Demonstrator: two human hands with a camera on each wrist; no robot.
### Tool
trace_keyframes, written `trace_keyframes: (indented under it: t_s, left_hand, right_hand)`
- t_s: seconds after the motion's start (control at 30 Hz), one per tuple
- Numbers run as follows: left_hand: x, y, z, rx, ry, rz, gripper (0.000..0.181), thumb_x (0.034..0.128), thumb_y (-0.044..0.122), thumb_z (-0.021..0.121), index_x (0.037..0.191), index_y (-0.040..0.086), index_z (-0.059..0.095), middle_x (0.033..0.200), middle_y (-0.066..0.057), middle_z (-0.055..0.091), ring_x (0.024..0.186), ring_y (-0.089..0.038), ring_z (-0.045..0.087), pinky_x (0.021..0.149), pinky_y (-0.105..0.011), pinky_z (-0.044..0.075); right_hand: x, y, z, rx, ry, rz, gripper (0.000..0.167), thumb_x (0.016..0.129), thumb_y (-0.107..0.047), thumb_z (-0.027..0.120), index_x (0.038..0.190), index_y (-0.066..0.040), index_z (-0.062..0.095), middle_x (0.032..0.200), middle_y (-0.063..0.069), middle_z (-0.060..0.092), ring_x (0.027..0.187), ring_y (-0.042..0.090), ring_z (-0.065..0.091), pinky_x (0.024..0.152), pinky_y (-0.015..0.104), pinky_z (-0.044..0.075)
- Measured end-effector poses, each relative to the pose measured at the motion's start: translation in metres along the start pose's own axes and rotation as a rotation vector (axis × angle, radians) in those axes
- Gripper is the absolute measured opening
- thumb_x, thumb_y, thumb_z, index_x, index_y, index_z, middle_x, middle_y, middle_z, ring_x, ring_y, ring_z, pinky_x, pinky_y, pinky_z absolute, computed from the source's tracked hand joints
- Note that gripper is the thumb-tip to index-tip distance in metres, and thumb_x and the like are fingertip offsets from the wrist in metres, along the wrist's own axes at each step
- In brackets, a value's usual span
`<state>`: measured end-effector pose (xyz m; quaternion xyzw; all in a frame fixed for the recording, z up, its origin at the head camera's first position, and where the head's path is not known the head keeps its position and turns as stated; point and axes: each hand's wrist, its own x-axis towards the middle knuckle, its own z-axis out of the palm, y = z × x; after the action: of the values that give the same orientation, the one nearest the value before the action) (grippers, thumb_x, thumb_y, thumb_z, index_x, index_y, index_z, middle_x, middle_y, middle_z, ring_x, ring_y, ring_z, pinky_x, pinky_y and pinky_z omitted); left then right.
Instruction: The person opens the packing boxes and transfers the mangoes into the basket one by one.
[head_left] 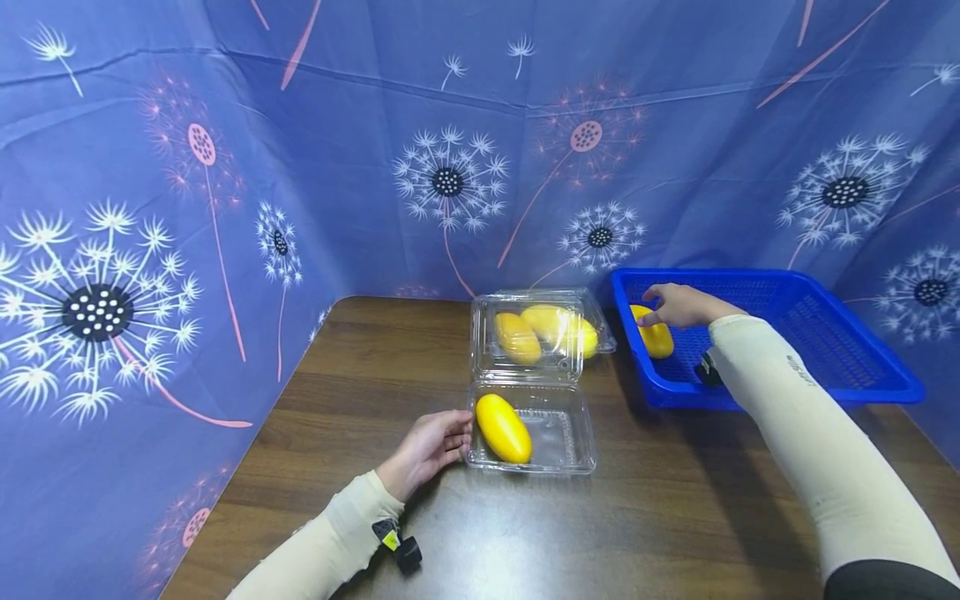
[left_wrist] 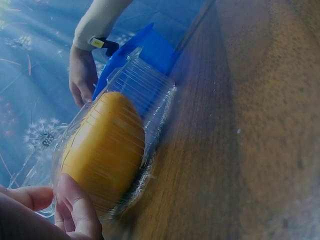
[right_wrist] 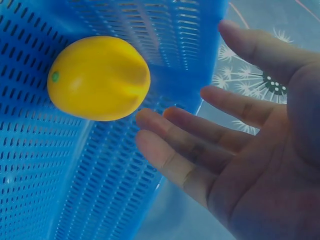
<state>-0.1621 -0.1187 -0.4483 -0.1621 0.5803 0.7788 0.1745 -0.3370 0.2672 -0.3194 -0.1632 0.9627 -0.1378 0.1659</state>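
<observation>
A clear plastic clamshell box [head_left: 558,429] lies on the table with its lid [head_left: 480,333] raised at the back. One yellow mango [head_left: 503,428] rests in its left side. My left hand [head_left: 431,447] touches the box's left wall with loosely bent fingers [left_wrist: 82,212]. At the right, my right hand [head_left: 681,305] reaches over the left end of a blue basket [head_left: 780,396]. Its fingers [right_wrist: 192,145] are extended and spread beside another mango [right_wrist: 97,77] in the basket. No grip on that mango shows.
Behind the raised lid sits a second clear box [head_left: 600,329], with yellow mangoes [head_left: 517,337] showing through the plastic. The wooden table [head_left: 375,358] meets a blue dandelion-print cloth [head_left: 360,125] at the back and left.
</observation>
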Motion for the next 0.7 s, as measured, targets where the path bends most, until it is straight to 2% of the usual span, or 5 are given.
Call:
trace_keyframes:
  t_s: [0.07, 0.23, 0.43, 0.7]
  left_hand:
    - [0.001, 0.000, 0.000, -0.003, -0.003, -0.009, 0.009, 0.0915, 0.012, 0.059, 0.085, 0.007, 0.062, 0.071, 0.004, 0.060, 0.067, -0.010, 0.055, 0.062, -0.018, 0.051]
    - [0.000, 0.003, 0.000, -0.019, -0.005, -0.013, 0.013, 0.0945, 0.015, 0.055, 0.087, 0.008, 0.064, 0.072, 0.004, 0.060, 0.066, -0.010, 0.055, 0.062, -0.019, 0.050]
    - [0.002, 0.006, 0.000, -0.029, 0.016, -0.022, 0.017, 0.0950, 0.021, 0.058, 0.081, 0.012, 0.064, 0.071, 0.005, 0.059, 0.065, -0.009, 0.053, 0.061, -0.018, 0.049]
    - [0.004, 0.006, -0.002, -0.025, 0.040, -0.038, 0.018, 0.0944, 0.024, 0.059, 0.080, 0.012, 0.062, 0.072, 0.004, 0.056, 0.064, -0.008, 0.050, 0.060, -0.018, 0.047]
  right_hand:
    - [-0.003, -0.001, 0.000, -0.003, 0.006, -0.004, 0.062, 0.095, -0.032, 0.061, 0.136, 0.011, 0.043, 0.132, 0.039, 0.048, 0.113, 0.050, 0.054, 0.087, 0.057, 0.051]
    - [-0.007, -0.002, 0.000, -0.002, 0.024, -0.006, 0.059, 0.095, -0.030, 0.060, 0.136, 0.010, 0.043, 0.129, 0.039, 0.051, 0.114, 0.052, 0.054, 0.092, 0.062, 0.047]
    - [-0.011, -0.005, 0.001, 0.001, 0.039, 0.001, 0.061, 0.096, -0.032, 0.060, 0.137, 0.009, 0.042, 0.129, 0.039, 0.050, 0.114, 0.054, 0.053, 0.092, 0.064, 0.047]
    - [-0.023, -0.012, 0.004, -0.031, 0.086, -0.042, 0.061, 0.094, -0.032, 0.062, 0.137, 0.007, 0.043, 0.129, 0.038, 0.051, 0.114, 0.053, 0.053, 0.091, 0.064, 0.047]
